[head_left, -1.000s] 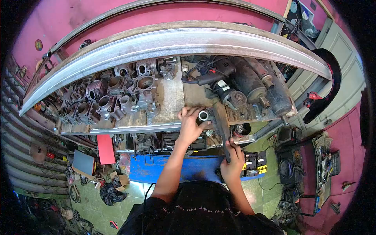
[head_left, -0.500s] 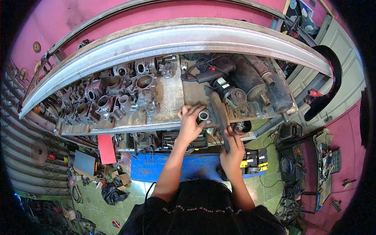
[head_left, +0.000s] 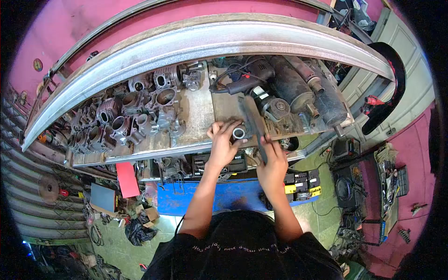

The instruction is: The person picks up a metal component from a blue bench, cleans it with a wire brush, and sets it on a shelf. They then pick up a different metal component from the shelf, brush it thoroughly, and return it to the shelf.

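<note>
My left hand rests on the wooden shelf with its fingers bent around a small metal ring, thumb and fingers touching its side. In my right hand is a long dark brush-like tool with a wooden back, gripped at its near end. The tool stands slanted just right of the ring, its far end pointing toward the black power tool. Whether the tool touches the ring is too small to tell.
Several engine cylinders fill the shelf's left part. Mufflers and a round motor part lie at the right. A metal rail arches across above. Below stand a blue bench and black-and-yellow boxes.
The view has shifted slightly. My right hand and the tool have moved a little left, closer to the ring. My left hand still holds the ring's side.
</note>
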Demonstrator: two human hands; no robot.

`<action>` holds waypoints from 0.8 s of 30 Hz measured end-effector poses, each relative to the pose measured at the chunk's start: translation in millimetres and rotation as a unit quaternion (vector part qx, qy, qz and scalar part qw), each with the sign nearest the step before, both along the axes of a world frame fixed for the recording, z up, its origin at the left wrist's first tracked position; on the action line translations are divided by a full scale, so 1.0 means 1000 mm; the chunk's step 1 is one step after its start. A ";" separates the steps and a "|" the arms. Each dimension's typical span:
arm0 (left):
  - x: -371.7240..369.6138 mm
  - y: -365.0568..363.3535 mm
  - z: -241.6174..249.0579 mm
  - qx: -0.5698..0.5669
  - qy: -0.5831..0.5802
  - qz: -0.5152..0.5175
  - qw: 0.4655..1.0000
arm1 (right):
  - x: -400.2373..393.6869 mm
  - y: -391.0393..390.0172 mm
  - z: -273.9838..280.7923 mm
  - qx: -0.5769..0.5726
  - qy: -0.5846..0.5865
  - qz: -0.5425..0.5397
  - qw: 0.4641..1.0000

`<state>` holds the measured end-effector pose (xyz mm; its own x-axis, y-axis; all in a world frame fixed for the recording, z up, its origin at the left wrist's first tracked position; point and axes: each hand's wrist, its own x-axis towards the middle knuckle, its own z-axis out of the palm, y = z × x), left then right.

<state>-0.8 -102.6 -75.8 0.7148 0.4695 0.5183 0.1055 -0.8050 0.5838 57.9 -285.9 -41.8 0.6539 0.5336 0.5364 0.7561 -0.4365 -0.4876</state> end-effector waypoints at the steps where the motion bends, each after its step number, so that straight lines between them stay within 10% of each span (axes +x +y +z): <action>1: 0.001 0.001 -0.002 -0.001 -0.001 0.000 1.000 | -0.009 -0.012 -0.006 0.004 -0.033 0.006 0.999; 24: -0.001 0.002 -0.003 0.004 -0.001 -0.015 1.000 | -0.023 -0.050 -0.021 0.041 0.028 0.021 0.999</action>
